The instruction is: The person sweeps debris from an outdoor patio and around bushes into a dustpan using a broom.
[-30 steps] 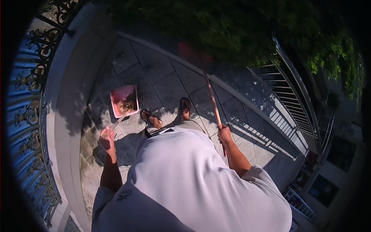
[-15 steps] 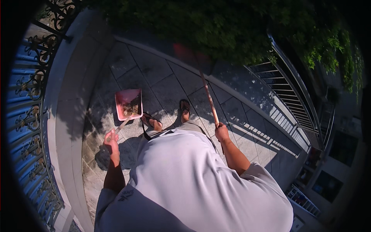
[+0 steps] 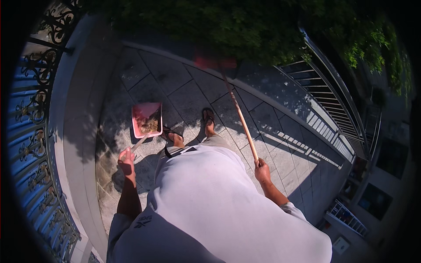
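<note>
My left hand (image 3: pixel 126 161) is closed round the pale handle of a pink dustpan (image 3: pixel 148 108), which hangs to the left of my feet. Dry leaves or similar debris (image 3: pixel 150 123) lie inside the pan. Out to the right, my right hand (image 3: pixel 262 171) grips the top end of a long broom (image 3: pixel 240 115). Its wooden stick slants forward and left to a reddish broom head, blurred and in shadow by the base of the low wall under the foliage. Whether the bristles touch anything cannot be made out.
My sandalled feet (image 3: pixel 208 117) stand on grey paving slabs (image 3: pixel 180 94). A pale wall (image 3: pixel 79 118) with an ornate metal fence (image 3: pixel 33 144) runs along the left. Dense green foliage (image 3: pixel 245 26) overhangs the far side. A metal railing (image 3: pixel 324 96) borders the right.
My right hand has moved outward to the right and back toward me, still gripping the broom, and the stick has shifted with it. The dustpan and left hand have hardly moved.
</note>
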The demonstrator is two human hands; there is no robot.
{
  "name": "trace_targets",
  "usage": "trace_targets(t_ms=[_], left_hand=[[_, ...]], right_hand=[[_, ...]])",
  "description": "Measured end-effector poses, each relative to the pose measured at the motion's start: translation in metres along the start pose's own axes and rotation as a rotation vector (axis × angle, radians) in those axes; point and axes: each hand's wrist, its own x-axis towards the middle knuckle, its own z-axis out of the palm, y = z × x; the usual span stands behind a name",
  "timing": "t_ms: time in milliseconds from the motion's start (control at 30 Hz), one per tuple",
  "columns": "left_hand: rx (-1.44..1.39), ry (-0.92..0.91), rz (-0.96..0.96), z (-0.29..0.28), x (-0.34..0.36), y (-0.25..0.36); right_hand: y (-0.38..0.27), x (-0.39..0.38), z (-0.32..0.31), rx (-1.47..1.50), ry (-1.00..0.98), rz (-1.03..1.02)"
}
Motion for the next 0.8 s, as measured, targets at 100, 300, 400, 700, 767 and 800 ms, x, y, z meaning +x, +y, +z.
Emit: trace_targets(t_ms=[100, 300, 400, 700, 767, 800], left_hand=[[0.047, -0.001, -0.023, 0.008, 0.005, 0.003], [0.045, 0.050, -0.028, 0.001, 0.020, -0.001], [0.032, 0.021, -0.023, 0.012, 0.014, 0.014], [0.025, 0.146, -0.004, -0.008, -0.022, 0.035], [0.035, 0.142, -0.042, -0.014, -0.018, 0.035], [0.053, 0.119, -0.075, -0.023, -0.012, 0.028]], right_hand=[[0.021, 0.004, -0.013, 0.030, -0.030, -0.023], [0.028, 0.059, -0.034, 0.016, -0.091, -0.030], [0.035, 0.099, -0.038, -0.002, -0.068, -0.020], [-0.064, 0.156, -0.057, 0.001, -0.109, -0.252], [-0.105, 0.167, -0.049, -0.057, -0.093, -0.314], [-0.131, 0.173, -0.043, -0.059, -0.101, -0.328]])
